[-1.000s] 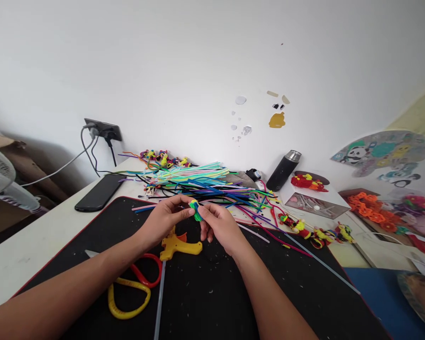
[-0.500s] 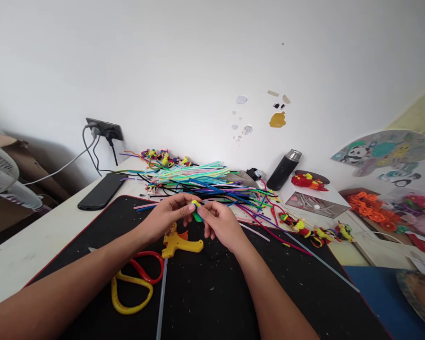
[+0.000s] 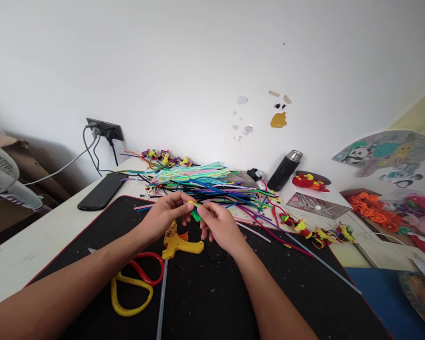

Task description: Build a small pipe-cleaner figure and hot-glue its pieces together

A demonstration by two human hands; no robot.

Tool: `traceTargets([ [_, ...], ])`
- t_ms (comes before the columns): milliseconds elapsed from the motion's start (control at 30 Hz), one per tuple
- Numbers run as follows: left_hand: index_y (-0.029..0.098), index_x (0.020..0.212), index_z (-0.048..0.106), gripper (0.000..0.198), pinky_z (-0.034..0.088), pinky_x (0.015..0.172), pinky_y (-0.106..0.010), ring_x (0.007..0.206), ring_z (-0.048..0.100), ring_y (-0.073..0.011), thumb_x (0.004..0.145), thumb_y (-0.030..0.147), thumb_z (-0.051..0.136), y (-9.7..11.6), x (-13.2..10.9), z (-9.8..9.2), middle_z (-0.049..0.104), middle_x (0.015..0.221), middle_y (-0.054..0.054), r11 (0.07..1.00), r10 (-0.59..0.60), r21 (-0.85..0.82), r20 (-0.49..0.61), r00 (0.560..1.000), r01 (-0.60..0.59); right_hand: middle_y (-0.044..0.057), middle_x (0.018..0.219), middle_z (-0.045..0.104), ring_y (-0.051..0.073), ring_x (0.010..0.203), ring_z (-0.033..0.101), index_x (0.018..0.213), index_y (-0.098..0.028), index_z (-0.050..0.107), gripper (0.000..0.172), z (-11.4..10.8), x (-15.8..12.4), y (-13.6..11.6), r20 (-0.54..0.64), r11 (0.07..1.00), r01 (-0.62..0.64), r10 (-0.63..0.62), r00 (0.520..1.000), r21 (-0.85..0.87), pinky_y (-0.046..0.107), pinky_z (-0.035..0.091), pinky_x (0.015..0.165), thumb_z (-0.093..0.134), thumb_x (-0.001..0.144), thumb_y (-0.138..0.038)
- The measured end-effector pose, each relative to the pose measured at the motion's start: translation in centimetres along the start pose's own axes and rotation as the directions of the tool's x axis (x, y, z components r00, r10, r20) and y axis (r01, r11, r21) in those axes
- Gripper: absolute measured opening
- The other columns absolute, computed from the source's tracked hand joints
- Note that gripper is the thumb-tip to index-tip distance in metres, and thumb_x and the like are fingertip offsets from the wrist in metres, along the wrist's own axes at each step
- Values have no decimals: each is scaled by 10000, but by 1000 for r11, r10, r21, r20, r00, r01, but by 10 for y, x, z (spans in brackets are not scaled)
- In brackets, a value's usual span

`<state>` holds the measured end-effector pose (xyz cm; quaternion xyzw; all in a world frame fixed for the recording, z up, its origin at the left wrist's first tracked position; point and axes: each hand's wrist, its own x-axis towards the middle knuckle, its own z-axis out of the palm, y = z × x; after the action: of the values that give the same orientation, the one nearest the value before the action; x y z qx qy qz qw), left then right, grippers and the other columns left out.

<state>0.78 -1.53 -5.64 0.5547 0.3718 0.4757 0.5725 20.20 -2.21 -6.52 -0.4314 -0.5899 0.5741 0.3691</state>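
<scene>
Now green-yellow piece [image 3: 195,215] near glue gun [image 3: 182,244] shows less blue, probably being reshaped; left fingers [image 3: 184,209], right fingers [image 3: 206,216] pinch it.

Over there, a white table [image 3: 31,248] is carrying a black mat [image 3: 219,297]; a phone [image 3: 101,192] is lying alongside, fuzzy stems [image 3: 198,175] are sprawling behind; a glue gun [image 3: 180,245] and scissors [image 3: 128,312] are resting on the mat.
</scene>
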Motion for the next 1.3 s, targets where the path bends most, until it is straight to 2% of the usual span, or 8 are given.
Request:
traceTargets([
  [167,174,882,724,394,511,532,-231,596,614,-136,751,495,910,-4,2,-1,650,672,10,995,-27,-98,-34,999,24,-53,657,587,105,447,599,951,-193,624,523,2,1,2,28,997,-16,14,1000,70,192,366,387,665,881,-710],
  [267,168,856,716,400,506,524,-221,586,608,-126,742,493,920,-5,2,0,649,672,8,991,-40,-129,-38,998,34,-65,616,562,101,431,576,952,-185,637,512,3,1,2,12,999,9,-10,1000,46,192,370,388,669,887,-692],
  [533,165,850,718,394,509,523,-226,582,608,-126,744,485,922,-3,1,0,653,670,5,994,-32,-104,-50,998,27,-55,631,575,105,440,579,962,-187,639,459,4,0,2,-6,1000,17,-17,1000,-4,192,364,382,628,939,-645],
  [733,164,864,709,379,503,522,-216,586,615,-123,775,477,903,-6,2,-3,662,665,8,993,-19,-117,-83,996,10,-58,662,587,101,446,583,1052,-198,644,360,7,0,5,-10,997,63,-63,998,-33,190,376,396,636,971,-549],
  [933,160,847,694,416,501,513,-220,569,616,-130,750,502,911,-2,2,1,660,635,7,991,-49,-128,-70,996,40,-72,573,536,97,437,544,941,-198,644,262,7,-1,4,-41,991,88,-93,995,-101,189,390,433,627,990,-455],
  [1200,165,920,682,398,512,544,-255,592,598,-137,827,517,841,-9,1,-1,641,702,8,1000,-20,5,-50,999,20,-58,605,576,103,433,560,996,-203,639,293,8,0,8,-33,987,81,-87,996,-139,192,390,427,612,1007,-494],
  [1300,158,1125,682,457,471,537,-250,589,557,-132,913,558,739,-7,0,-1,586,707,22,996,21,92,-56,998,-16,-68,578,548,98,414,537,982,-197,648,285,8,0,7,-77,987,86,-98,992,-138,193,369,418,618,1002,-480],
])
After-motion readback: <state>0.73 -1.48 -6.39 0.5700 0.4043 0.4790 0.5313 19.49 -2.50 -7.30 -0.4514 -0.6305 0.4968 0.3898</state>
